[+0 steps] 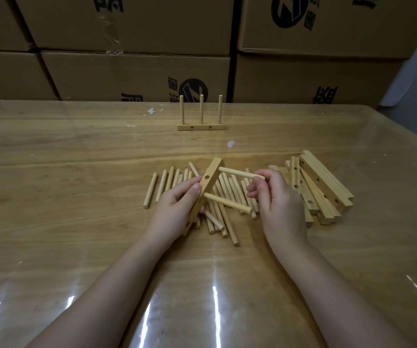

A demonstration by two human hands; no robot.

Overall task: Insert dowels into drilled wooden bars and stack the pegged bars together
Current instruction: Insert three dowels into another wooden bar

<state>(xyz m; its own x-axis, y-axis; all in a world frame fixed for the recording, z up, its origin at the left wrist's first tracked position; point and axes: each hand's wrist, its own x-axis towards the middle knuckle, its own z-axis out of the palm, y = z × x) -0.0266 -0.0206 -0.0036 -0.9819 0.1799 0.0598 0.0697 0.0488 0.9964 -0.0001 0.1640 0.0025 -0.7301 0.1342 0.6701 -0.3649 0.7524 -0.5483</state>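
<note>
Fingers (188, 190) of left hand (174, 209) curled round drilled bar (210, 180) at centre; right hand (275, 199) pinching upper dowel (235, 172) set into it; pegged bar (201, 127) at twelve o'clock; spare bars (323, 187) at three o'clock

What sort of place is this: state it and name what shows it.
Probably a warehouse assembly bench: stacked brown cardboard cartons with black logos behind a plastic-covered wooden table, bearing loose round wooden dowels and a pile of drilled pale wooden bars.

wooden table (76, 151); loose dowels (162, 184); drilled bars (325, 187); pegged bar (200, 127)
</note>
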